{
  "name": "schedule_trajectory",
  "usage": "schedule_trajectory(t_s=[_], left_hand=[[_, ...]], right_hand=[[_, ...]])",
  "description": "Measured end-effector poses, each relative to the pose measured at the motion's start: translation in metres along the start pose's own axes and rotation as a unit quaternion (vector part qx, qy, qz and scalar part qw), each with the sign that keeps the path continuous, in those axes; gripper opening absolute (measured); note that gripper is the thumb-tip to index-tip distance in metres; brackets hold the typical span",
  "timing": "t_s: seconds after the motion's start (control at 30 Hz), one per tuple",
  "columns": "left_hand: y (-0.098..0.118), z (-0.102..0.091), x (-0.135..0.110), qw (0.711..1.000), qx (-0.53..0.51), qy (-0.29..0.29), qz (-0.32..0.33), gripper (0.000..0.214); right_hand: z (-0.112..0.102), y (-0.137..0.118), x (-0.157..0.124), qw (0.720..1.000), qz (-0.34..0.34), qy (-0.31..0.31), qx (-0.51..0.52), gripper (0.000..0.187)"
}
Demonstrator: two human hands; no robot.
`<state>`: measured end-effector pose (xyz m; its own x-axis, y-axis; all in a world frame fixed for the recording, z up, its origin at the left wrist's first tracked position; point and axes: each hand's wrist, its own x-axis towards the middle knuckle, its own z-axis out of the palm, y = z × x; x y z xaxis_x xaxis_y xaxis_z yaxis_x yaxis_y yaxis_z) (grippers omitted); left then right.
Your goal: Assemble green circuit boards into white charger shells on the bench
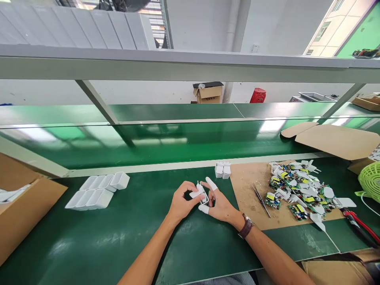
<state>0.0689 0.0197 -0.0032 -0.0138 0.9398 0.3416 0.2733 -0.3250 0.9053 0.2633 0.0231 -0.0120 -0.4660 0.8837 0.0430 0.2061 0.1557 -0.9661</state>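
White housing: a small open case (pixel 204 201) held up between the worker's hands, above the middle of the near part of the desk (pixel 130 225), with small white parts showing at its top.
Left hand: closed in a pinch (pixel 184 198), thumb and fingers on the housing, the thumb laid over a white flap.
Right hand: thumb and index finger spread well apart (pixel 219 204), the other fingers curled in against the housing's side; whether those fingers grip it or only rest there, I cannot tell from here.
Finger covers: white sleeves (pixel 211 183) on the right thumb and index finger (the left hand seems to go bare).
Step in hand: by my reading, close fingertip work on the one housing, the left hand steadying it while the right attends to it.
Next move calls for: I'd judge a firm left pinch, the housing kept level, and a light, exact touch from the right fingertips.
White cases: a cluster (pixel 96 196) to the left, and a pair (pixel 219 171) just beyond the right hand.
Cardboard sheet: to the right (pixel 246 186), bearing tweezers (pixel 261 200) and a heap of circuit boards (pixel 305 190) mixed with white pieces.
Pliers: red-handled (pixel 360 227), at the heap's far right.
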Motion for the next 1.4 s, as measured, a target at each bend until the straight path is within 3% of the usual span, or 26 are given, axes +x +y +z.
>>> schedule_trajectory(t_s=[0.1,0.17,0.23,0.4,0.57,0.67,0.83,1.07,1.13,1.23,1.33,1.4], left_hand=[[0.005,-0.009,0.001,0.994,-0.035,-0.099,0.024,0.026],[0.008,-0.015,0.003,0.98,-0.059,-0.19,0.022,0.03],[0.01,-0.02,0.005,0.967,-0.067,-0.244,0.015,0.032],[0.012,-0.015,0.005,0.98,-0.029,-0.19,0.048,0.02],[0.012,-0.011,0.003,0.985,0.021,-0.148,0.082,0.012],[0.014,-0.016,0.003,0.977,0.039,-0.184,0.098,0.013],[0.022,-0.027,0.01,0.964,0.065,-0.25,0.059,0.023],[0.031,-0.021,0.008,0.963,0.129,-0.233,0.049,0.019],[0.028,-0.017,0.009,0.963,0.149,-0.213,0.068,0.018],[0.022,-0.01,0.021,0.966,0.177,-0.168,0.09,0.017],[0.015,0.001,0.046,0.968,0.191,-0.142,0.08,0.016],[0.011,0.011,0.064,0.971,0.181,-0.139,0.066,0.017]], right_hand=[[0.001,-0.001,0.002,0.999,0.023,-0.023,0.035,0.107],[0.002,-0.002,0.002,0.998,0.036,-0.013,0.05,0.111],[0.003,-0.001,0.002,0.998,0.031,-0.001,0.061,0.113],[0.003,0.002,0.0,0.999,-0.007,0.009,0.048,0.112],[0.001,0.004,0.0,1.0,0.017,0.007,-0.011,0.112],[0.002,0.004,0.0,1.0,0.009,-0.001,-0.01,0.115],[-0.001,0.002,-0.002,0.999,-0.022,-0.005,-0.03,0.113],[-0.024,0.003,-0.008,0.981,-0.154,-0.047,-0.106,0.091],[-0.034,-0.003,-0.008,0.98,-0.173,0.017,-0.097,0.074],[-0.049,-0.016,-0.006,0.964,-0.159,0.199,-0.078,0.048],[-0.062,-0.019,-0.001,0.936,-0.12,0.325,-0.069,0.045],[-0.066,-0.009,0.004,0.931,-0.1,0.344,-0.07,0.052]])
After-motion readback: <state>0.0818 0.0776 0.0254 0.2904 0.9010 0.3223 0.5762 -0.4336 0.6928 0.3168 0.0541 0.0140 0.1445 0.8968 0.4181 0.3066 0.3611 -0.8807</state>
